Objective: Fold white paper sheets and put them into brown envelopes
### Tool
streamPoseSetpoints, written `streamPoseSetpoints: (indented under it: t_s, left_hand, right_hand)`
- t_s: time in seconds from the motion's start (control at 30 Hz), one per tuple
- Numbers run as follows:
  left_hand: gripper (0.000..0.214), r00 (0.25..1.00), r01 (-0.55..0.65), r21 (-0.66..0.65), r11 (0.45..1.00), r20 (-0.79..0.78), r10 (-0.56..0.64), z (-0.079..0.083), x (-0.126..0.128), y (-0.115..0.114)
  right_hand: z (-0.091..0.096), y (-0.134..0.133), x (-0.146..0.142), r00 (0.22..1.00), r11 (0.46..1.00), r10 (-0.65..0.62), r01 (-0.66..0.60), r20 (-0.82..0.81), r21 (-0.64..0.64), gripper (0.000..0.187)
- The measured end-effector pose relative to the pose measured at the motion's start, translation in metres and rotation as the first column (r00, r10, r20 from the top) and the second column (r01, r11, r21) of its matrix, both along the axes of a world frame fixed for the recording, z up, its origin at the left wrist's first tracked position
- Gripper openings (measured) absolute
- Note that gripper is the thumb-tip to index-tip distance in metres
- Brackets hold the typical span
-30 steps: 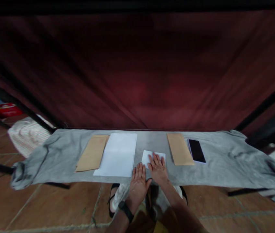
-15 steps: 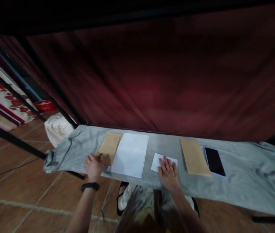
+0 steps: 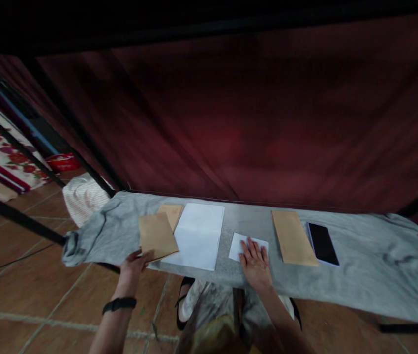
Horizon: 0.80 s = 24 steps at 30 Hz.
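Pinched at its near left corner, a brown paper envelope (image 3: 158, 235) is in my left hand (image 3: 134, 263), turned at a slant. Beneath it more brown envelopes (image 3: 171, 212) lie on the cloth. Right beside them is a stack of white paper sheets (image 3: 203, 233), which the held envelope's corner overlaps. My right hand (image 3: 256, 263) lies flat with fingers spread on a small folded white paper (image 3: 235, 246). Another brown envelope (image 3: 294, 238) rests to the right of that hand, and a dark-screened phone (image 3: 323, 243) touches its right edge.
A grey cloth (image 3: 374, 265) covers the narrow bench. Behind it hangs a dark red curtain (image 3: 231, 123). Black metal bars (image 3: 17, 216) stand at the left, near a striped white cloth (image 3: 85, 196) and a red container (image 3: 63, 162). Tiled floor shows below.
My left hand has gone from resting flat on the envelopes to gripping the top one, which has turned and shifted left and nearer. My right hand has stayed on the folded paper.
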<state>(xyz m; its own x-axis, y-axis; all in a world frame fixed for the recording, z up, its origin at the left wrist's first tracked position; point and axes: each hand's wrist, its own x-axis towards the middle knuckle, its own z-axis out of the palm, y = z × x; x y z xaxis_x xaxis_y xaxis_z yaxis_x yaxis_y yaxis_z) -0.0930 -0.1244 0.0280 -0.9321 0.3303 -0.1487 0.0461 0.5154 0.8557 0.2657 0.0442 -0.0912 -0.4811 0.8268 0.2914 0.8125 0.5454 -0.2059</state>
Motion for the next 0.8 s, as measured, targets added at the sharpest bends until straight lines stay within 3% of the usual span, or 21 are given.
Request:
streamPoseSetpoints:
  t_s: [0.1,0.17,0.2,0.3,0.4,0.47,0.53,0.63,0.8]
  left_hand:
    - [0.017,0.964,0.099,0.144,0.985,0.231,-0.131,-0.004,0.044,-0.007]
    - [0.021,0.840,0.006,0.427,0.904,0.489,-0.236,-0.009,0.083,-0.007]
    - [0.024,0.796,-0.051,0.502,0.863,0.543,-0.269,-0.012,0.102,-0.006]
    - [0.032,0.781,-0.127,0.643,0.756,0.534,-0.324,-0.019,0.153,0.005]
    - [0.034,0.803,-0.112,0.656,0.746,0.502,-0.321,-0.022,0.187,0.019]
    - [0.034,0.801,-0.090,0.646,0.758,0.500,-0.330,-0.022,0.200,0.027]
    - [0.033,0.799,-0.066,0.639,0.766,0.494,-0.343,-0.022,0.208,0.032]
    - [0.029,0.780,-0.040,0.631,0.775,0.504,-0.370,-0.022,0.217,0.035]
    - [0.030,0.698,-0.030,0.628,0.778,0.570,-0.433,-0.020,0.227,0.032]
  right_hand:
    - [0.002,0.000,0.000,0.999,1.000,0.008,-0.009,-0.053,-0.017,0.049]
    - [0.005,0.000,0.001,0.992,0.998,0.010,-0.018,-0.125,-0.060,0.048]
    - [0.007,0.000,0.002,0.984,0.995,0.010,-0.027,-0.176,-0.093,0.048]
    - [0.018,-0.003,0.002,0.910,0.963,-0.029,-0.085,-0.413,-0.255,0.051]
    - [0.035,-0.016,-0.005,0.700,0.845,-0.193,-0.238,-0.688,-0.478,0.061]
    - [0.047,-0.029,-0.012,0.521,0.710,-0.291,-0.444,-0.802,-0.546,0.064]
    - [0.057,-0.042,-0.020,0.389,0.562,-0.382,-0.623,-0.839,-0.544,0.066]
    - [0.070,-0.054,-0.026,0.277,0.496,-0.493,-0.689,-0.825,-0.528,0.060]
    - [0.086,-0.058,-0.019,0.257,0.460,-0.577,-0.682,-0.775,-0.568,0.047]
